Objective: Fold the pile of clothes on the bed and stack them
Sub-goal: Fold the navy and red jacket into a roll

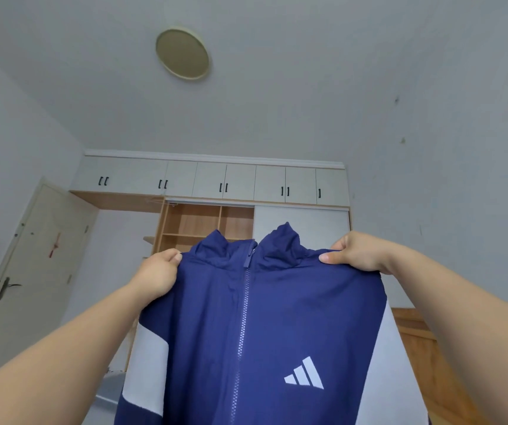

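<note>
A navy blue zip-up jacket point(277, 317) with white sleeve panels and a white three-stripe logo hangs upright in front of me, its front facing me and the zipper closed to the collar. My left hand point(157, 271) grips its left shoulder beside the collar. My right hand point(357, 253) pinches the right shoulder, thumb on the front of the cloth. Both arms are stretched forward and raised. The jacket's lower part runs out of the frame. The bed and the pile of clothes are hidden from this view.
A wardrobe point(209, 191) with white upper cabinets and open wooden shelves stands against the far wall. A cream door point(31, 265) is at the left. A round ceiling lamp point(182, 53) is overhead. A wooden surface point(421, 342) shows at the right.
</note>
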